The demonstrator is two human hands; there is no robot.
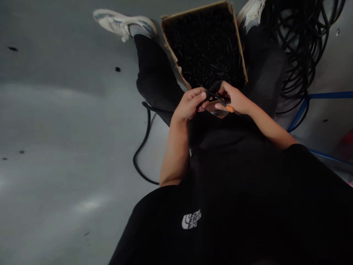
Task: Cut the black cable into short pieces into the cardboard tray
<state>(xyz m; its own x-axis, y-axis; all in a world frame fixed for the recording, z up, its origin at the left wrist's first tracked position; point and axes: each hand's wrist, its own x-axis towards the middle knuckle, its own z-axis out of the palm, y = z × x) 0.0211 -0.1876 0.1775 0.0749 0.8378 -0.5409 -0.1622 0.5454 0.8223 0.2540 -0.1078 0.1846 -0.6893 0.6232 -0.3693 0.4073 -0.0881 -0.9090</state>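
Note:
My left hand is closed, thumb pressed down, on a black hose. The hose runs out past my wrist on the left and hangs in a loop toward the floor. Close beside it, my right hand is wrapped round a scissors-like tool with a black and orange handle. Its dark front end points at the left hand's fingertips, near the hose; whether it touches the hose I cannot tell. Just beyond both hands stands a cardboard box, filled with short black tube pieces.
Between my outstretched legs sits the box, with a light shoe on its left and another shoe on its right. A heap of coiled black hose lies at the upper right, near a blue bar. Small dark scraps dot the grey floor.

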